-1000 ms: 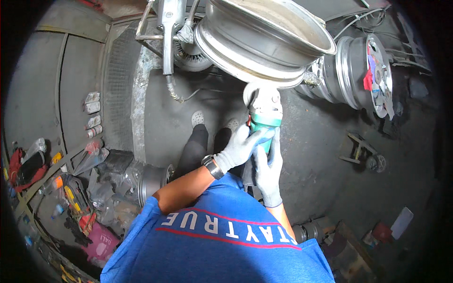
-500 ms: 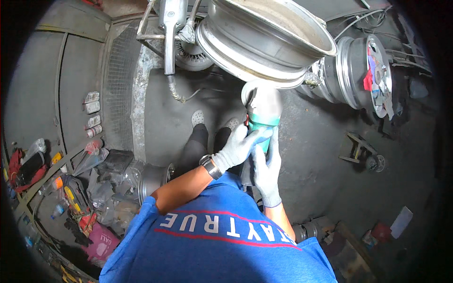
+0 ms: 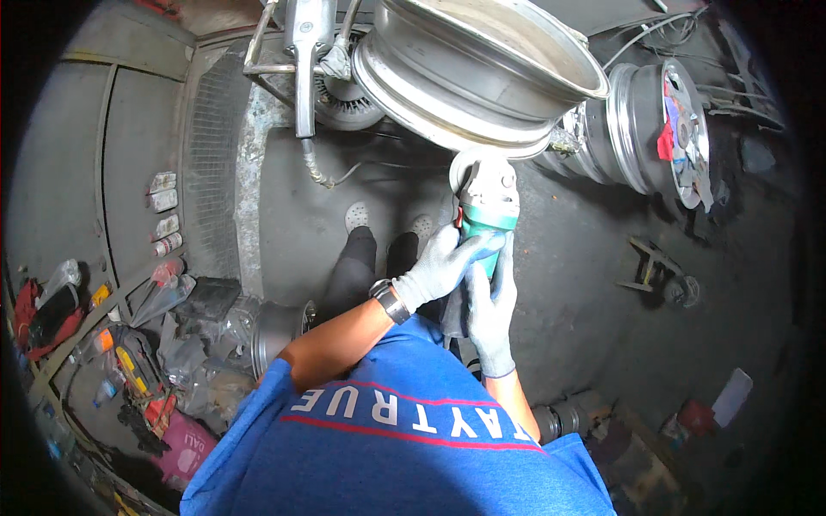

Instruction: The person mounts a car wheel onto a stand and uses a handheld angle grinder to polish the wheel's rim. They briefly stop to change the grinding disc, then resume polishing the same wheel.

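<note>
Presently, both gloved hands hold one green angle grinder [image 3: 495,217], which is in front of the person's chest, above the floor [image 3: 568,284]. The left hand [image 3: 440,268] has its grip clamped on the green body from the left side. The right hand [image 3: 490,316] has its grip clamped on the same body, lower and to the right, with fingers along its side. The silver head of the tool points away from the person, and its round disc [image 3: 464,169] is at the lower edge of a large metal wheel rim [image 3: 465,82]; whether they touch, I cannot tell. To the right, another wheel rim [image 3: 632,129] shows coloured scraps on its face. To the upper left, a grey tool with a long handle [image 3: 305,86] hangs beside a metal frame [image 3: 256,53].
</note>
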A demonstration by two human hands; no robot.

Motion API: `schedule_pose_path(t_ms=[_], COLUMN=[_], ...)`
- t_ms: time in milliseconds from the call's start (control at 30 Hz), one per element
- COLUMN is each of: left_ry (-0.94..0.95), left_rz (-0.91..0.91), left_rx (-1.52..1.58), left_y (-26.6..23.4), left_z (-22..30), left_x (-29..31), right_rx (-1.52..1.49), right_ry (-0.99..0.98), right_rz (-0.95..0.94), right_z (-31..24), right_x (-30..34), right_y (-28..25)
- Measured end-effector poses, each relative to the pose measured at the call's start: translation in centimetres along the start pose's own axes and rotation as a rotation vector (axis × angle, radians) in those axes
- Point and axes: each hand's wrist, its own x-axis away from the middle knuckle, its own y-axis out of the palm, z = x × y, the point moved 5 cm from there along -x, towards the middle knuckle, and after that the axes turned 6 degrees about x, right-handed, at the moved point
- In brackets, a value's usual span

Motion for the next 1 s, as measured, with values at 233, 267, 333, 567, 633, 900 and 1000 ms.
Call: schedule_pose_path(t_ms=[233, 267, 333, 567, 633, 900, 1000], left_ry=[-0.011, -0.028, -0.075, -0.068, -0.012, -0.041, -0.086], left_rz=[-0.035, -0.007, -0.036, 0.001, -0.035, -0.025, -0.034], left_rx=[0.227, 0.147, 0.09, 0.32, 0.232, 0.088, 0.307], left_y=[-0.5, -0.3, 0.2, -1.6, -1.5, -2.1, -2.5], left_z=[-1.9, -1.3, 1.1, -0.5, -0.7, 1.1, 0.6], left_x=[-0.3, -0.3, 0.0, 0.3, 0.0, 0.5, 0.5], right_rx=[0.129, 0.081, -0.024, 0.102, 0.061, 0.008, 0.037], right_ry=[-0.06, -0.036, 0.044, -0.085, 0.005, -0.038, -0.054], right_rz=[-0.018, 0.008, 0.044, 0.009, 0.021, 0.037, 0.012], right_z=[0.1, 0.3, 0.6, -0.8, -0.3, -1.0, -1.2], right_x=[-0.1, 0.0, 0.3, 0.0, 0.3, 0.4, 0.3], right_y=[0.5, 0.3, 0.1, 2.0, 1.8, 2.8, 3.3])
